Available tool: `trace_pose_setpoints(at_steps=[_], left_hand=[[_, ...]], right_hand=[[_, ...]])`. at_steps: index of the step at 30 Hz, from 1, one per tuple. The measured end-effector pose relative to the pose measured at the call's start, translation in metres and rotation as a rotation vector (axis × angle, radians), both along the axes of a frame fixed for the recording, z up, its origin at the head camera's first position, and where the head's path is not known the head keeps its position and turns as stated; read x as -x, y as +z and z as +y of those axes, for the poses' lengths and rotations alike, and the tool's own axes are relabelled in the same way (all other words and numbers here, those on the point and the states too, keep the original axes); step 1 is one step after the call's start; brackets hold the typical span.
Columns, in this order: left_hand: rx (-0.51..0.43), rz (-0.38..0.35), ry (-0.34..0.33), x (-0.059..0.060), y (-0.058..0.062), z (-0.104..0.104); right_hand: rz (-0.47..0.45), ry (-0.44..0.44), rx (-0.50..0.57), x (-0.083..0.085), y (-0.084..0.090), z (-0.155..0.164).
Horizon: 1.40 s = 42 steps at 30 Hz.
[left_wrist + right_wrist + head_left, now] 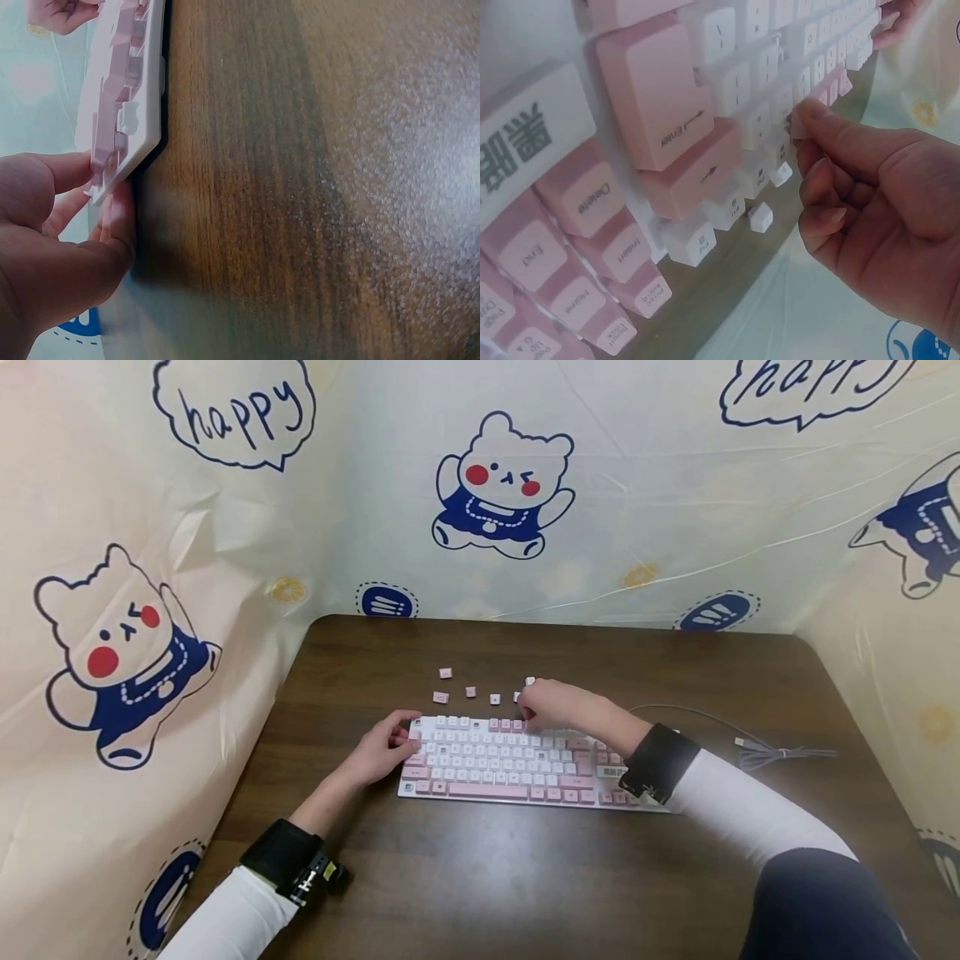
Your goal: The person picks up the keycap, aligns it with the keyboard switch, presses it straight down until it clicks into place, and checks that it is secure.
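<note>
A white and pink keyboard (pixel 487 792) lies on the brown table. At its left end my left hand (pixel 382 747) holds the edge, thumb and fingers around the corner, as the left wrist view shows. Over the back row of keys, right of the middle, is my right hand (pixel 562 703). Its thumb and index finger pinch a pale keycap (pixel 800 126) at that row; whether the cap is seated on the board is hidden. Loose pink keycaps (pixel 440 697) and a white keycap (pixel 495 699) lie behind the keyboard, several in all, some partly behind the right hand.
A grey cable (pixel 780 753), bundled with a tie, rests on the table to the right of the keyboard. Printed cloth (pixel 637 468) with cartoon bears surrounds the table (pixel 525 877) at the back and sides. A white label (pixel 532 139) sits on the keyboard's right part.
</note>
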<state>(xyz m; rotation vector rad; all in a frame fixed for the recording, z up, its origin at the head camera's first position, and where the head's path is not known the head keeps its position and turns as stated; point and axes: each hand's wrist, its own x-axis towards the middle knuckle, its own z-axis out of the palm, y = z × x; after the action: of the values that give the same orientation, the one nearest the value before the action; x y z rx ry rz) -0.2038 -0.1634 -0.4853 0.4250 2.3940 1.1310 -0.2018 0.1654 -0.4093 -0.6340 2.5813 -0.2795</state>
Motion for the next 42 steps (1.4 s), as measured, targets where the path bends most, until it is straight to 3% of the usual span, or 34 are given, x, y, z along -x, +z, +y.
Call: trace_pose_setpoints(at_steps=[20, 30, 42], left_hand=[[-0.018, 0.004, 0.002, 0.002, 0.001, -0.001], [-0.018, -0.006, 0.005, -0.001, 0.000, 0.001], [-0.012, 0.000, 0.012, 0.000, 0.000, -0.004]], right_hand=[[0.067, 0.018, -0.069, -0.006, -0.012, -0.004], [0.058, -0.036, -0.026, -0.012, -0.012, -0.002], [0.054, -0.032, 0.012, -0.012, -0.006, -0.002]])
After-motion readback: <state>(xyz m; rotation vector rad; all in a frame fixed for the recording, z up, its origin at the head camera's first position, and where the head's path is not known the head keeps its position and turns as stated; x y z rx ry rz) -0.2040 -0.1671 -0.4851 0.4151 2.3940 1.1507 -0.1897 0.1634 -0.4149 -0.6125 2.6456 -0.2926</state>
